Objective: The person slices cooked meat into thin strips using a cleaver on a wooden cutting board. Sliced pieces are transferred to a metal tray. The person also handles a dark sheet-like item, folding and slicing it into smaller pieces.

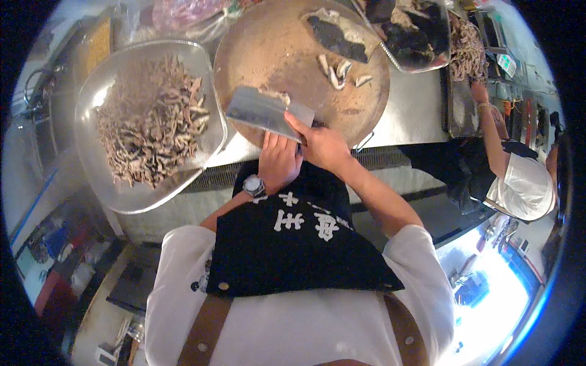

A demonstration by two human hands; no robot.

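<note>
A wide-bladed cleaver is in my right hand, its blade tilted flat over the near left part of a round wooden chopping block. The right index finger lies along the blade. My left hand, with a watch at the wrist, has its fingertips at the blade's lower edge; whether they press on it or hold something beneath, I cannot tell. A bit of pale food shows at the blade's upper edge. Farther back on the block lie a dark-and-pale slab of meat or tripe and several cut strips.
A clear plastic basin of sliced strips stands left of the block. Back right, another clear container holds dark pieces. At the far right a co-worker's hand touches a heap of strips by a metal tray.
</note>
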